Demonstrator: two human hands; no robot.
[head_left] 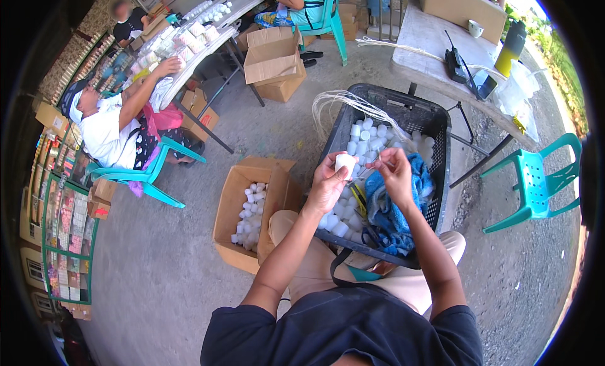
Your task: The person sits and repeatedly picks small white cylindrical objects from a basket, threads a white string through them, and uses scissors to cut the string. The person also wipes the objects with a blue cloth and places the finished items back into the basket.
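Over a black plastic crate (441, 123), my left hand (326, 184) grips a short white cylinder that looks like a candle (344, 163), tilted toward me. Close beside it on the right, my right hand (395, 175) has its fingers pinched together; whatever thin thing they hold is too small to make out. Below both hands lies a heap of similar white candles (340, 229) in the crate. A blue towel (381, 205) and yellow-handled pliers or scissors (358, 196) rest on the heap. A bundle of long white wick-like strands (353, 100) hangs over the crate's far edge.
Left of the crate, a cardboard box (234, 196) holds more white candles. A table (416, 41) at right carries a radio (455, 63), a bottle (512, 44) and a cup (475, 29). A teal chair (534, 183) stands right. Co-workers sit at a long table (217, 41) at far left.
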